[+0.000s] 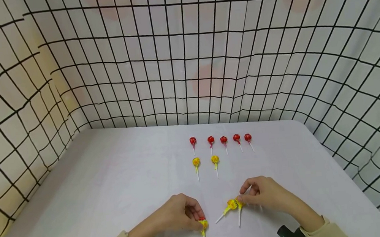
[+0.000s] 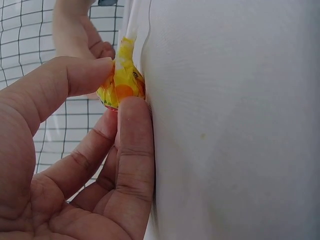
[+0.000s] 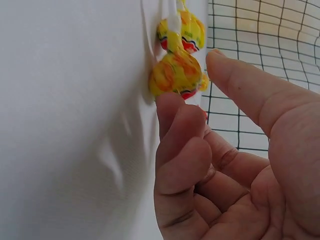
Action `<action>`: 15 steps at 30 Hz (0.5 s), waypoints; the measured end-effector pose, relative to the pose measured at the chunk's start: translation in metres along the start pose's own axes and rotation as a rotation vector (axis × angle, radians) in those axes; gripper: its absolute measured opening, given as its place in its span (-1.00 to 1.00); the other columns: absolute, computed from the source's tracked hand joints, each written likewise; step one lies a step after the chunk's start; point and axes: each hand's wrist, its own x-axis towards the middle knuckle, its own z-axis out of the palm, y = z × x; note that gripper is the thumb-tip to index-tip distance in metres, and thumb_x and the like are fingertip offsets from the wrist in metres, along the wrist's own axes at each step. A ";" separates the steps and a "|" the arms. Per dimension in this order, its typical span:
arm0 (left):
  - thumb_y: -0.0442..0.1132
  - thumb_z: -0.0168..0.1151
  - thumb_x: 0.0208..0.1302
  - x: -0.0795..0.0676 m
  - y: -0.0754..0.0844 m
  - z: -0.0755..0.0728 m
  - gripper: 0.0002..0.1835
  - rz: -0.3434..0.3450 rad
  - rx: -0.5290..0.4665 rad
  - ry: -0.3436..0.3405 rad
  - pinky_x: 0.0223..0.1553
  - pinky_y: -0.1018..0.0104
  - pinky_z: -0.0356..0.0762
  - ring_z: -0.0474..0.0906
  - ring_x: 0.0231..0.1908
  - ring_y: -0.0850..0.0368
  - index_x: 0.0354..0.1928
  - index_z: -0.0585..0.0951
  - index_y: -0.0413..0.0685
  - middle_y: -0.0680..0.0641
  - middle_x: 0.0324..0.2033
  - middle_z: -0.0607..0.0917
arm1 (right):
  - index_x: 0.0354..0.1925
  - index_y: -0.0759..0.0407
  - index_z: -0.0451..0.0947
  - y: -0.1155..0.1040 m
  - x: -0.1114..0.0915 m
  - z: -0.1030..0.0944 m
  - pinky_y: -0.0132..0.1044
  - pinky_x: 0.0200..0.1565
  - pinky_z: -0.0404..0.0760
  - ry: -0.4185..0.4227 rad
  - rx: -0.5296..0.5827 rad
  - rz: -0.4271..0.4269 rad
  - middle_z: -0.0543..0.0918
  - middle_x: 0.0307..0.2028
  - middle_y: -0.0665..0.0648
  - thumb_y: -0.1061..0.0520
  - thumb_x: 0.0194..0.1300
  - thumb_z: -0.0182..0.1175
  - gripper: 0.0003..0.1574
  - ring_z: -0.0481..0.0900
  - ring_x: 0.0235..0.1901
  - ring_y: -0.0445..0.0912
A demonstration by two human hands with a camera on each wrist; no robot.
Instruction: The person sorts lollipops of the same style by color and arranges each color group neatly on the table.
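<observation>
My left hand (image 1: 199,217) pinches the wrapped head of a yellow lollipop (image 1: 203,224) between thumb (image 2: 80,75) and index finger (image 2: 134,125), low against the white tablecloth (image 1: 114,187). My right hand (image 1: 243,197) hovers at two more yellow lollipops (image 1: 232,205) lying head to head. In the right wrist view its curled index fingertip (image 3: 170,107) touches the nearer yellow lollipop (image 3: 177,75), while the thumb (image 3: 235,80) stands a little apart from it. The second lollipop (image 3: 187,32) lies just beyond.
A row of several red lollipops (image 1: 223,139) lies further back on the table, with two yellow lollipops (image 1: 196,162) below its left end. Black-gridded white walls (image 1: 184,58) enclose the table on three sides.
</observation>
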 end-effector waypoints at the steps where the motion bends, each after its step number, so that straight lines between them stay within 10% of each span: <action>1: -0.34 0.64 0.12 0.000 0.000 0.000 -0.84 0.000 -0.001 0.000 -0.39 0.53 0.48 0.53 -0.47 0.31 -0.35 0.77 -0.01 0.11 -0.50 0.69 | -0.13 0.05 0.72 0.001 0.000 0.001 -0.37 -0.47 0.34 -0.001 0.002 -0.004 0.57 -0.50 -0.01 -0.12 0.30 0.53 -0.66 0.44 -0.48 -0.11; 15: -0.32 0.64 0.13 0.001 -0.001 0.000 -0.84 0.004 0.003 -0.004 -0.39 0.53 0.48 0.53 -0.47 0.32 -0.35 0.77 0.01 0.12 -0.50 0.69 | -0.12 0.11 0.70 0.007 -0.005 0.008 -0.40 -0.48 0.34 -0.019 0.048 -0.061 0.63 -0.50 -0.02 -0.04 0.30 0.54 -0.67 0.44 -0.52 -0.18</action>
